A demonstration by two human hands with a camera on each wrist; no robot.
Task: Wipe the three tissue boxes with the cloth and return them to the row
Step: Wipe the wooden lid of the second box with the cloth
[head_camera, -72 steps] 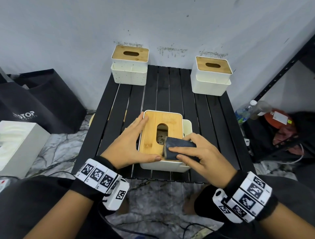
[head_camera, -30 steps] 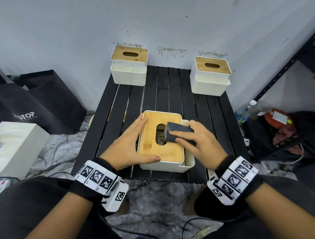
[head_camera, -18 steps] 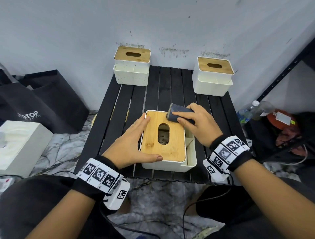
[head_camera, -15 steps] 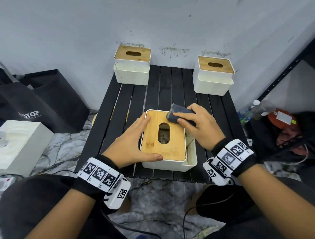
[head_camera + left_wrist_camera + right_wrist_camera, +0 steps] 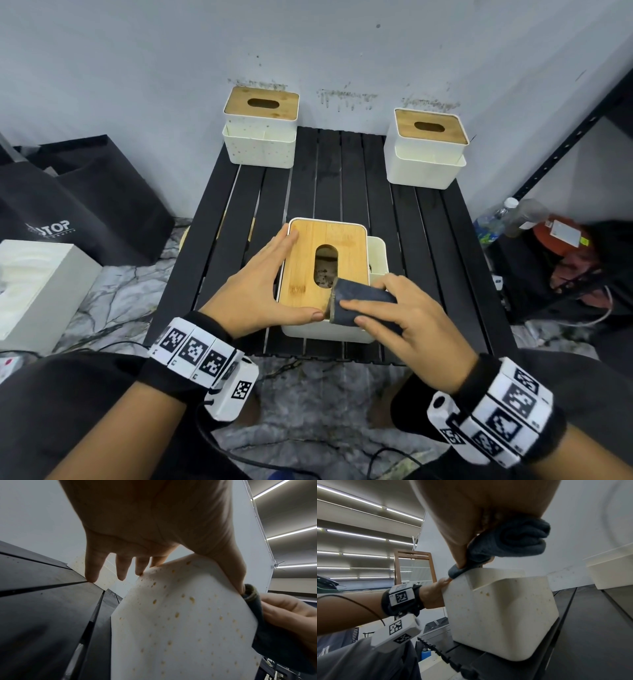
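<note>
Head view: The white plastic tissue box with a bamboo lid (image 5: pixel 325 270) stood at the near edge of the black slatted surface (image 5: pixel 342 178), between both hands. The left hand (image 5: pixel 260 291) lay against the box's left side, fingers straight along the lid edge and thumb extended across the near edge; its grip was apart, bracing the box. The right hand (image 5: pixel 407 325) pressed a folded dark grey cloth (image 5: pixel 359 301) onto the lid's near right corner, just beside the oval slot. The right grip was clamped on the cloth, fingers curled over it. Two more white tissue boxes with bamboo lids stood at the far end of the surface by the wall: one at the left corner (image 5: pixel 260 130), one at the right corner (image 5: pixel 426 150), well apart from each other.

Left wrist view: The left hand (image 5: pixel 154 527) reached forward with straight fingers (image 5: pixel 92 568). The thumb ran along the top edge of the box's white wall (image 5: pixel 180 622), which was speckled with small brown spots. The cloth (image 5: pixel 257 615) and the right hand (image 5: pixel 291 615) showed at the right edge.

Right wrist view: The right hand (image 5: pixel 479 513) held the cloth (image 5: pixel 513 540) bunched against the box's upper edge (image 5: pixel 496 608). The left thumb touched the box just beside the cloth. The white wall carried brown specks.
</note>
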